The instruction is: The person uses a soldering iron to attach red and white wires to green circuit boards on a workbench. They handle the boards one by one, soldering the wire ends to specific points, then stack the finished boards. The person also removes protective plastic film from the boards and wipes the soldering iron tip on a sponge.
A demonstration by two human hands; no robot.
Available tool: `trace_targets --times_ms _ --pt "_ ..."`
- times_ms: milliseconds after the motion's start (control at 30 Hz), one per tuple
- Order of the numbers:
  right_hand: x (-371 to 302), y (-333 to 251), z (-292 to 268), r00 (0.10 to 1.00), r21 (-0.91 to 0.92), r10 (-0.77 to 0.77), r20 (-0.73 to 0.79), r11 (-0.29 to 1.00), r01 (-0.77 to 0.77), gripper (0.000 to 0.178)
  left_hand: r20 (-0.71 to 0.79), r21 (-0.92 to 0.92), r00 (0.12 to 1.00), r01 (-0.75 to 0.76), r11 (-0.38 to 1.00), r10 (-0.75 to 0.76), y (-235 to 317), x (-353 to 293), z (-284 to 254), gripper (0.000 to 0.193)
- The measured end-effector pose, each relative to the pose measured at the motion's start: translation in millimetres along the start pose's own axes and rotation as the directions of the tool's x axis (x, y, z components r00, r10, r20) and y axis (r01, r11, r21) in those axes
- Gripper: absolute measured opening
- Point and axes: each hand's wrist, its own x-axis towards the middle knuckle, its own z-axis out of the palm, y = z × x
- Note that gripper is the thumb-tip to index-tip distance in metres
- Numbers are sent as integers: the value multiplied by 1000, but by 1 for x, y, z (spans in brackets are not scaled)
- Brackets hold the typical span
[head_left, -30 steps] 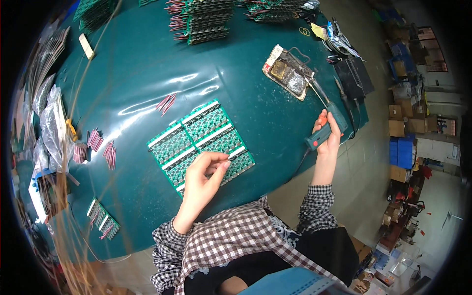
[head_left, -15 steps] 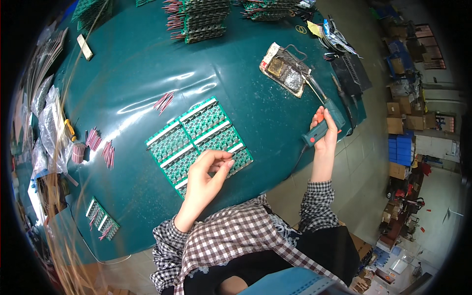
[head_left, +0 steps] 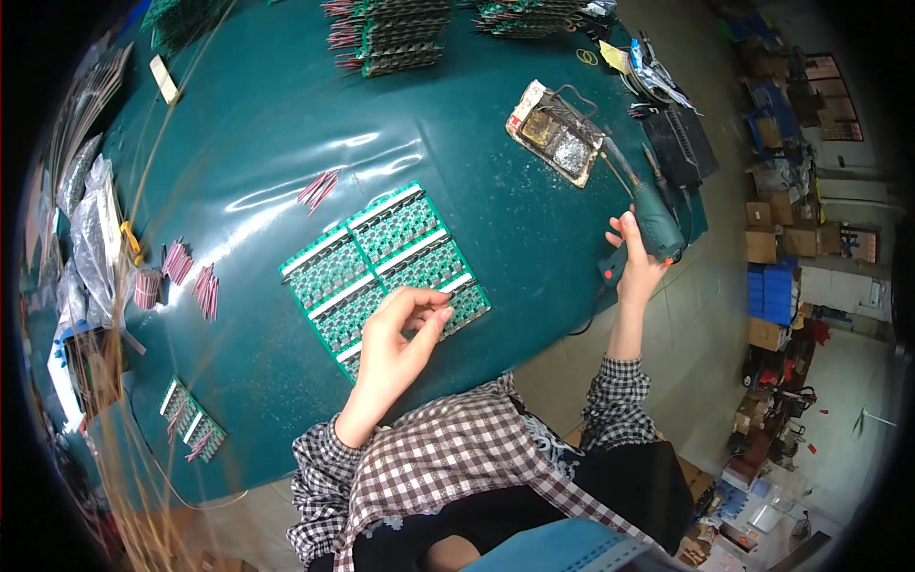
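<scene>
My right hand [head_left: 640, 272] is wrapped round the handle of a dark green soldering gun [head_left: 656, 221], to the right of the boards. The gun's long metal tip points up and left, close to a worn, stained tray [head_left: 562, 143] with silvery residue in it. Over the lower right of a panel of green circuit boards [head_left: 329, 276] hovers my left hand [head_left: 393, 336], thumb and fingertips pinched together. What the pinch holds, if anything, is too small to make out. White strips and black parts run in rows across the panel.
Short red and black wires [head_left: 317, 191] lie behind the panel, with more wire bundles [head_left: 207, 291] at left. A smaller board piece [head_left: 192, 419] sits near left. Tall stacks of wired boards [head_left: 405, 38] stand at the back. A black box [head_left: 679, 143] is at the right edge.
My right hand has turned the soldering gun and moved it slightly to the right, its tip now by the tray's corner. My left hand has barely moved.
</scene>
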Motion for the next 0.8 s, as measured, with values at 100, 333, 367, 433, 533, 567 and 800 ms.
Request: trace_targets --times_ms 100,333,367,433,533,567,800 --pt "3 1 -2 986 -253 -145 82 954 161 30 -6 31 1000 -12 999 12 3 1 -1 14" --pt "11 1 -21 692 -527 -491 529 450 721 32 -9 18 1000 2 1000 -2 -1 1 -1 14" --pt "12 1 -25 683 -535 -496 536 426 730 33 -8 22 1000 2 1000 -2 0 1 -2 14" --pt "12 2 -32 663 -549 -507 551 379 745 36 -10 21 1000 3 1000 -3 0 1 -2 14" --pt "11 2 -38 681 -569 -495 539 383 728 35 -10 21 1000 -1 1000 2 -6 2 -2 14" --pt "10 2 -39 667 -557 -474 575 370 743 35 -1 27 1000 -14 1000 14 -7 3 -2 14" --pt "10 -13 -47 618 -518 -408 672 337 786 40 9 13 1000 19 1000 -19 -8 2 -1 14"
